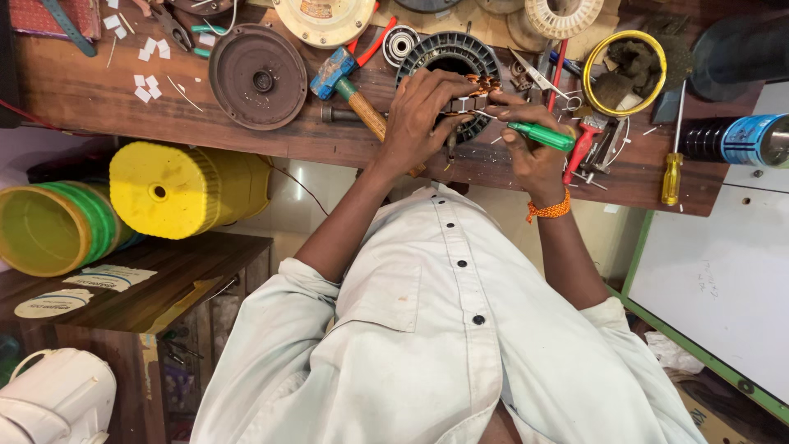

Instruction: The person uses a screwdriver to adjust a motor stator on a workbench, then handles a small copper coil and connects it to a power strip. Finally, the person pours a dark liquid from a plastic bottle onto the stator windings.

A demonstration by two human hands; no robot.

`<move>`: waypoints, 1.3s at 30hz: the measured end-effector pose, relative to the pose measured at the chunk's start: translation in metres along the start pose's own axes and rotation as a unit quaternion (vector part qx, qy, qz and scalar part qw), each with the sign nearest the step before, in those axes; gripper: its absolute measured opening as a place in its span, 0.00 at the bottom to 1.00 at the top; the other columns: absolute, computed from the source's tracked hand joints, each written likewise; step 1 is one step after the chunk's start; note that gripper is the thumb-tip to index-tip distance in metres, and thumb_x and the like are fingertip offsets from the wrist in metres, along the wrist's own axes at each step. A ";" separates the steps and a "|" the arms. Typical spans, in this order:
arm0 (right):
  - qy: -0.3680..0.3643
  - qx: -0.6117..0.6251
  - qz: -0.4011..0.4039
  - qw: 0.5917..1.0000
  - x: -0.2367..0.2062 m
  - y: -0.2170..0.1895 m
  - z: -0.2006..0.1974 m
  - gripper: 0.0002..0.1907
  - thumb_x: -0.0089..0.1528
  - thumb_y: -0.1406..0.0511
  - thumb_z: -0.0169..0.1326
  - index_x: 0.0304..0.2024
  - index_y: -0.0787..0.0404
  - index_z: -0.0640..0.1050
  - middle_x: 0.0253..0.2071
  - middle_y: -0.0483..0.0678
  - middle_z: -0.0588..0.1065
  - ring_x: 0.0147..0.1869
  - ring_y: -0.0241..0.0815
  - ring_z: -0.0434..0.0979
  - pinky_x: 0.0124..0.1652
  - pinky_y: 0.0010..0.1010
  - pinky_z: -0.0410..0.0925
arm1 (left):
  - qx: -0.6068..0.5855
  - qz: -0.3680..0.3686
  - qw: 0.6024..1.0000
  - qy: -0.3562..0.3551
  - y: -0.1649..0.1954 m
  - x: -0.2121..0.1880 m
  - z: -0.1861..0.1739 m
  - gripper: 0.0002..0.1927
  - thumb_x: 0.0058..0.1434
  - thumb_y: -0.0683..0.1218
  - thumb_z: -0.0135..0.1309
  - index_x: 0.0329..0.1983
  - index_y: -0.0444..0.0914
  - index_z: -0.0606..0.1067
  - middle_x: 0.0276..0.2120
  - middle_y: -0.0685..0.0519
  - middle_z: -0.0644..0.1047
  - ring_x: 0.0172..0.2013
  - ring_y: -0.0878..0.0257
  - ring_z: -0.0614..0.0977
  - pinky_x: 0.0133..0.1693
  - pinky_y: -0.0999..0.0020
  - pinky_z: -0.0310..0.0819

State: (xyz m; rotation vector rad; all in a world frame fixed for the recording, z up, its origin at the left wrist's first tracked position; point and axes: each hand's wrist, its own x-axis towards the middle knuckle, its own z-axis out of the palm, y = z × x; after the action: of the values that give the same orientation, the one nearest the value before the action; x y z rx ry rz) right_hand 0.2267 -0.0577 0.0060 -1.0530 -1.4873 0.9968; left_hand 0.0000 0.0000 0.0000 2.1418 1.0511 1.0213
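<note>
Stator: the round dark stator (pixel 448 57) with copper windings lies on the wooden worktop (pixel 99 111), at its near edge, directly above the person's chest in the head view.
Progress: the motor already lies in parts, with a brown round end cover (pixel 258 76), a bearing (pixel 400 43) and a cream cover (pixel 325 18) set apart on the worktop. Work on the windings looks to be under way and unfinished; nothing is reassembled.
Left hand: the left hand (pixel 423 115) rests on the stator's near rim, fingers (pixel 440 86) curled and closed over a small bundle of winding at the edge.
Right hand: the right hand (pixel 530 152) grips a green-handled screwdriver (pixel 538 136), fingers wrapped tight round the handle, its shaft pointing left into the windings just beside the left fingers.
Tip contact: whether the tip touches wire or the core I cannot tell; the fingers hide it.
Nearby: a blue-headed hammer (pixel 345 78) lies just left of the stator, scissors (pixel 538 78) and a red-handled tool (pixel 580 148) to the right, a yellow-handled screwdriver (pixel 672 173) farther right.
Wrist: an orange thread band (pixel 549 210) circles the right wrist.
</note>
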 end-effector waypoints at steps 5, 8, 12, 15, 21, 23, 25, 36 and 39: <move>0.038 0.121 0.024 0.992 0.000 0.025 -0.003 0.18 0.71 0.58 0.60 0.50 0.65 0.74 0.58 0.61 0.77 0.62 0.52 0.81 0.64 0.46 0.74 | -0.101 0.044 0.994 0.012 -0.014 0.005 -0.012 0.27 0.58 0.43 0.69 0.60 0.39 0.74 0.50 0.53 0.79 0.52 0.53 0.78 0.55 0.56 0.72; 0.034 0.139 0.011 0.990 0.000 0.025 -0.004 0.17 0.71 0.58 0.61 0.49 0.65 0.74 0.54 0.60 0.78 0.63 0.52 0.81 0.64 0.46 0.74 | -0.108 0.083 0.990 0.040 -0.020 0.011 -0.014 0.26 0.56 0.43 0.71 0.57 0.39 0.75 0.48 0.52 0.79 0.50 0.53 0.79 0.53 0.58 0.74; 0.021 0.123 0.019 0.992 -0.008 0.010 -0.004 0.17 0.69 0.58 0.61 0.49 0.64 0.74 0.55 0.62 0.78 0.62 0.52 0.81 0.63 0.45 0.74 | -0.054 0.073 0.995 0.027 -0.016 0.007 -0.017 0.24 0.57 0.43 0.70 0.56 0.39 0.77 0.49 0.51 0.79 0.50 0.53 0.79 0.52 0.60 0.75; 0.028 0.138 0.020 0.990 -0.002 0.007 -0.001 0.17 0.70 0.58 0.61 0.50 0.64 0.73 0.57 0.64 0.77 0.61 0.51 0.81 0.64 0.44 0.74 | 0.035 0.116 0.993 0.004 -0.006 0.008 -0.018 0.24 0.56 0.45 0.71 0.55 0.38 0.77 0.49 0.51 0.78 0.48 0.54 0.78 0.50 0.57 0.73; 0.027 0.163 0.026 0.986 -0.001 0.010 0.000 0.16 0.70 0.59 0.61 0.51 0.63 0.73 0.58 0.64 0.76 0.62 0.51 0.80 0.65 0.44 0.73 | 0.025 0.085 0.995 -0.038 0.002 0.013 -0.027 0.25 0.58 0.46 0.70 0.57 0.39 0.77 0.50 0.52 0.78 0.49 0.54 0.78 0.51 0.58 0.74; 0.031 0.190 0.025 0.981 -0.002 0.013 -0.001 0.16 0.70 0.59 0.61 0.51 0.63 0.73 0.57 0.64 0.77 0.63 0.51 0.80 0.65 0.43 0.72 | -0.017 0.101 0.993 -0.059 -0.003 0.016 -0.034 0.29 0.57 0.49 0.70 0.61 0.39 0.76 0.51 0.50 0.77 0.50 0.52 0.77 0.52 0.57 0.74; 0.030 0.202 0.021 0.979 -0.001 0.015 -0.002 0.16 0.70 0.59 0.62 0.51 0.64 0.73 0.57 0.64 0.77 0.64 0.51 0.79 0.65 0.44 0.71 | -0.049 0.108 0.991 -0.062 -0.007 0.017 -0.037 0.30 0.58 0.50 0.69 0.63 0.40 0.75 0.52 0.49 0.77 0.52 0.51 0.77 0.54 0.57 0.74; -0.003 0.063 0.062 0.996 0.004 -0.015 -0.001 0.15 0.68 0.61 0.60 0.50 0.66 0.75 0.57 0.60 0.77 0.61 0.50 0.81 0.54 0.38 0.77 | -0.063 0.066 0.996 0.009 0.000 0.006 -0.020 0.22 0.60 0.50 0.68 0.56 0.42 0.78 0.50 0.53 0.79 0.48 0.55 0.78 0.51 0.58 0.74; -0.023 -0.025 0.016 0.999 0.003 -0.033 0.009 0.11 0.70 0.66 0.59 0.51 0.68 0.77 0.59 0.59 0.77 0.61 0.47 0.81 0.58 0.36 0.77 | -0.056 0.066 0.996 0.029 0.002 0.005 -0.014 0.21 0.60 0.47 0.67 0.56 0.42 0.77 0.51 0.53 0.78 0.51 0.53 0.77 0.54 0.56 0.70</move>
State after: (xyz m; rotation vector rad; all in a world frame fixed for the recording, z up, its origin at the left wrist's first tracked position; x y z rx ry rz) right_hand 0.2136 -0.0641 0.0367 -1.0999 -1.5433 1.0166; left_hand -0.0088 0.0045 0.0118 2.1248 0.8668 1.1808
